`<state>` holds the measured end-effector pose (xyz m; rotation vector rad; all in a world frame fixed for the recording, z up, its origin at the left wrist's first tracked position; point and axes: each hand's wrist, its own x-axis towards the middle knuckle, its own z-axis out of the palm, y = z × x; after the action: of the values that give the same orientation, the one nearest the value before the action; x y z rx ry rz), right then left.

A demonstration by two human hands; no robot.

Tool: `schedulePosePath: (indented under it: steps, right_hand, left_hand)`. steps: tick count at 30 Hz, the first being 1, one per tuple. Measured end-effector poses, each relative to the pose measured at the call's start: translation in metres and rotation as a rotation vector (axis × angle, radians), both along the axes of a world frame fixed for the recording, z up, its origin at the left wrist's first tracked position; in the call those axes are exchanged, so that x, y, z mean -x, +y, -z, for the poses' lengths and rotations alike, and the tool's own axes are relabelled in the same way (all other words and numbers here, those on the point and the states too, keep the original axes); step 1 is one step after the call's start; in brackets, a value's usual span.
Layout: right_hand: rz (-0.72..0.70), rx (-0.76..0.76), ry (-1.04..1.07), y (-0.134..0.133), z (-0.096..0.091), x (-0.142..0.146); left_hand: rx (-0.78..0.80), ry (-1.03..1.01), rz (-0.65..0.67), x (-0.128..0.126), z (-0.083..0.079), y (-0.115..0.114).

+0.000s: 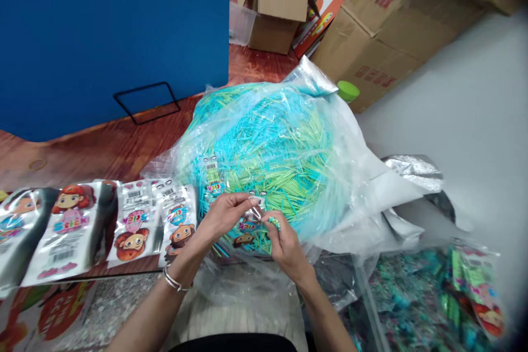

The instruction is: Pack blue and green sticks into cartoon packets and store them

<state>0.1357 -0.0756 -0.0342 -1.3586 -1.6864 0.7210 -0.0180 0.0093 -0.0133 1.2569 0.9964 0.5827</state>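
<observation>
My left hand [223, 215] pinches the top edge of a printed clear plastic pouch [246, 226] with a cartoon face on it. Closed around a small bunch of green and blue thin sticks [274, 223], my right hand [287, 246] is right beside the pouch's mouth. Whether any stick ends are inside the pouch I cannot tell. Beneath both hands lies a big heap of blue and green sticks [264, 132] in a large clear plastic bag [342, 176]. Another pouch [213, 176], with green sticks in it, rests on the heap just beyond my left hand.
Stacks of flat printed pouches [70, 225] line the table's front edge at left. A blue panel [111, 38] with a black wire stand [146, 103] rises behind. Cardboard boxes [383, 27] stand at the back right. A plastic bin [373, 308] with filled pouches [474, 280] is low at right.
</observation>
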Motion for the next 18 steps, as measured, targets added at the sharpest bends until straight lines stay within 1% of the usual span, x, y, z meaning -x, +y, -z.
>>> schedulePosePath:
  steps: [3,7,9,11,12,14,16,18]
  right_hand:
    - [0.027,-0.049,0.002,-0.001,0.004,0.001]
    - [0.04,-0.045,0.024,-0.003,0.007,0.001]
    - [0.031,-0.008,0.049,-0.004,0.007,-0.002]
    - [0.037,0.061,0.09,-0.004,0.003,-0.007]
    - [0.063,0.098,0.123,-0.003,-0.001,-0.01]
    - [0.158,0.152,0.222,0.001,-0.011,-0.019]
    - [0.27,0.169,0.36,0.008,-0.024,-0.029]
    - [0.313,0.186,0.504,0.016,-0.038,-0.037]
  left_hand:
    - [-0.032,0.035,-0.08,-0.006,0.005,-0.005]
    - [-0.065,0.101,-0.184,-0.013,0.004,-0.01]
    - [-0.071,0.099,-0.192,-0.013,0.004,-0.011]
    - [-0.118,0.066,-0.152,-0.011,0.004,-0.011]
    - [-0.164,0.059,-0.129,-0.01,0.004,-0.011]
    - [-0.291,0.082,-0.082,-0.005,0.004,-0.011]
    - [-0.455,0.127,-0.034,-0.001,0.003,-0.011]
    - [-0.619,0.154,0.025,0.001,0.002,-0.012]
